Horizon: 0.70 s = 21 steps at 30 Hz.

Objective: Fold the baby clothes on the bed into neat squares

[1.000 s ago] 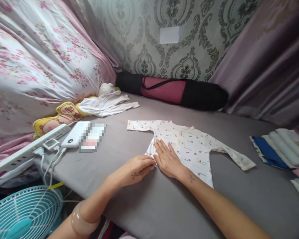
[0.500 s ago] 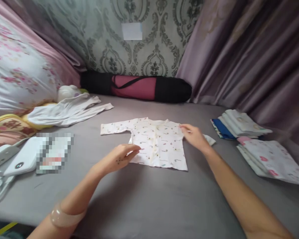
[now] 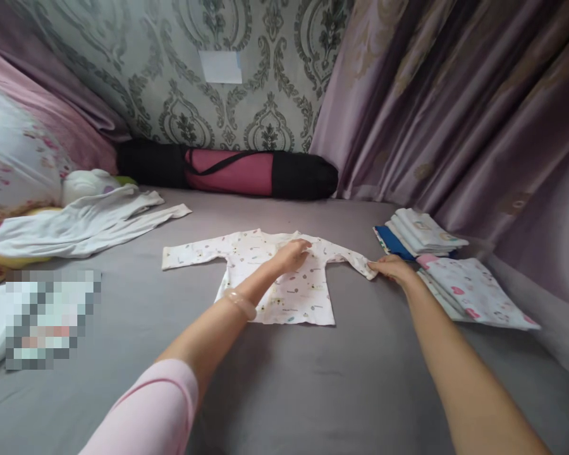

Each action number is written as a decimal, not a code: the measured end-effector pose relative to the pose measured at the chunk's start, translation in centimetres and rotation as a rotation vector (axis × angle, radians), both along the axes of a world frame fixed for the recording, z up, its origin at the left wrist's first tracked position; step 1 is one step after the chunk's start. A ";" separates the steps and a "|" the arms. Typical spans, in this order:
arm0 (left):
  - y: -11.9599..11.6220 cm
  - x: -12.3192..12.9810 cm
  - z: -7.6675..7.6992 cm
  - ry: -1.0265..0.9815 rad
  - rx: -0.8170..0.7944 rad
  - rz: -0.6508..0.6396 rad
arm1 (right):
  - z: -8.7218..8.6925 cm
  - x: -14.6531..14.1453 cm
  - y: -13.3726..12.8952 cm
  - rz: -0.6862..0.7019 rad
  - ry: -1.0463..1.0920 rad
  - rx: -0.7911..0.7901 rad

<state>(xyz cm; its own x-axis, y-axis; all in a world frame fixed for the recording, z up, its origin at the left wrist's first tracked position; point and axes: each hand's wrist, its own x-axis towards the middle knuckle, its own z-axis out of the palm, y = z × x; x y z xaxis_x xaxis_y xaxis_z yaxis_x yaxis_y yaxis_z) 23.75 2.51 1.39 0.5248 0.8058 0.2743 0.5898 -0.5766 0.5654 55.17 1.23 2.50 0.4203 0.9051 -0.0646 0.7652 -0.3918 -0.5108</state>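
A small white printed shirt (image 3: pixel 308 287) lies spread on the grey sheet, both sleeves stretched out to the sides. My right hand (image 3: pixel 392 268) pinches the cuff of the right-side sleeve. Over the upper chest of the shirt, near the collar, is my left hand (image 3: pixel 294 254), its fingers bent; whether it touches or grips the cloth cannot be made out. My left forearm covers part of the shirt's front.
Folded clothes (image 3: pixel 424 230) and a second folded pile (image 3: pixel 478 291) lie at the right. White trousers (image 3: pixel 90 218) rest at the left beside a pillow. A black and pink bag (image 3: pixel 230 172) lies along the wall.
My right hand has moved right, from the shirt's shoulder to the cuff, and the sleeve there is now stretched out. My left hand has moved up and right to the upper chest. The view has shifted.
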 end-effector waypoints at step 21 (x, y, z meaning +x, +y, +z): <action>1.5 3.7 -1.6 0.374 -0.120 -0.023 | -1.1 -0.5 -0.7 -0.024 -0.110 0.359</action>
